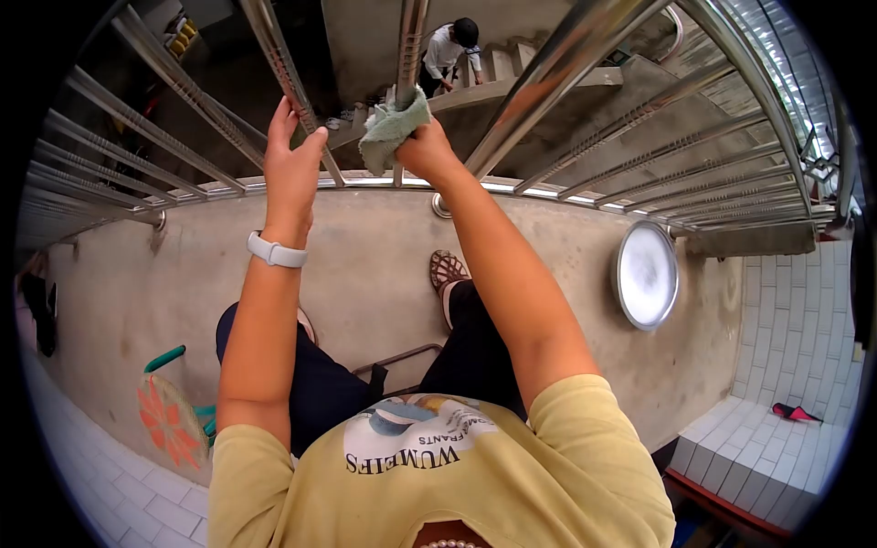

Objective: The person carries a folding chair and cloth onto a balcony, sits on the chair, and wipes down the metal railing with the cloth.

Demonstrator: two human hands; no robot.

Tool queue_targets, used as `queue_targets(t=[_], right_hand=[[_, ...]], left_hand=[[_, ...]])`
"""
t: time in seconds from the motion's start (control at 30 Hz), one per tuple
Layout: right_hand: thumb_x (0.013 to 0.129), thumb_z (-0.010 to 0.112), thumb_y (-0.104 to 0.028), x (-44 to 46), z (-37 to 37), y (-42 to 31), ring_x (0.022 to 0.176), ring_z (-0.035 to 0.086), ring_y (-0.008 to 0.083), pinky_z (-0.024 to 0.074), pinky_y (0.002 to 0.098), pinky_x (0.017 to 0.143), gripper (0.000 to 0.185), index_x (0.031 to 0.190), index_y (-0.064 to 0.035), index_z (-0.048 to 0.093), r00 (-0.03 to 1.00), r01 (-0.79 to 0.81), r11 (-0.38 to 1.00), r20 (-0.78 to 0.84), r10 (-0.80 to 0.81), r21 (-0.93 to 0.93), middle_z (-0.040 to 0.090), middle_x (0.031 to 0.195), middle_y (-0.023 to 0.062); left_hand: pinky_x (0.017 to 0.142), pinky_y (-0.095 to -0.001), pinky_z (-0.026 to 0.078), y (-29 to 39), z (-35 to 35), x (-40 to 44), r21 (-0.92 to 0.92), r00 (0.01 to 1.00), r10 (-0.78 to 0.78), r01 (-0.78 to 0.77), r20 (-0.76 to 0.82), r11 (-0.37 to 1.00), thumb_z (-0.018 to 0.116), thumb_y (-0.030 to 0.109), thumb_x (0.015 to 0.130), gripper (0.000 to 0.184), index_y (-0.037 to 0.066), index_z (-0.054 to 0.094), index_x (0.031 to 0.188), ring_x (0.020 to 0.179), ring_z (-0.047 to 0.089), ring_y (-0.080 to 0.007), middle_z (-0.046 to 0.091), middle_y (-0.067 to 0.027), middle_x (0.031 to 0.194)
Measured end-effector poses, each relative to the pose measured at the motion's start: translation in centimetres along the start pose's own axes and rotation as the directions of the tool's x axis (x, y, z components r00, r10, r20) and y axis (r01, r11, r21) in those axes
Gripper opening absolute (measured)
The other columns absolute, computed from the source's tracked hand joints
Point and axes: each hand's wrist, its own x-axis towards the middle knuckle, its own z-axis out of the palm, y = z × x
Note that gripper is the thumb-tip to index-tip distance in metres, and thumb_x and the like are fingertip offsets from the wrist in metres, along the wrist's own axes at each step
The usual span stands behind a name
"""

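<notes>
A pale green cloth is wrapped around an upright metal bar of the railing, and my right hand grips it there. My left hand is raised beside another railing bar to the left, its fingers apart and the fingertips at the bar. It has no cloth or other loose thing in it. A white band is on my left wrist.
A round metal basin stands at the right by the railing. A stool with a flower-patterned seat is at the lower left. Beyond the railing, a person in a white top bends near steps. A red and black object lies on white tiles at the right.
</notes>
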Motion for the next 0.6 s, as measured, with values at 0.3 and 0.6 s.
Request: queue_targets(t=[0.3, 0.6], right_hand=[[0.072, 0.069, -0.021, -2.5, 2.4, -4.3, 0.104, 0.057, 0.0370, 0.0464, 0.0411, 0.087, 0.044, 0.107, -0.0013, 0.051, 0.859, -0.512, 0.782, -0.200, 0.472, -0.355, 0.061, 0.108, 0.0203], [0.064, 0.065, -0.008, -0.1, 0.6, -4.9, 0.086, 0.063, 0.0342, 0.0488, 0.0364, 0.075, 0.025, 0.089, -0.0039, 0.062, 0.962, -0.035, 0.995, -0.274, 0.010, -0.089, 0.067, 0.086, 0.0154]], left_hand=[[0.097, -0.0317, 0.037, 1.0, 0.1, 0.2, 0.031, 0.998, 0.041, -0.040, -0.055, 0.999, 0.056, 0.007, 0.084, 0.056, 0.003, 0.037, 0.136, 0.114, 0.049, -0.0206, 0.046, -0.0146, 0.131], [0.095, -0.0305, 0.036, 0.0, 0.2, 0.8, -0.034, 1.000, 0.023, -0.023, -0.016, 0.999, 0.057, 0.008, 0.083, 0.057, 0.003, 0.036, 0.136, 0.113, 0.048, -0.0196, 0.047, -0.0138, 0.130]])
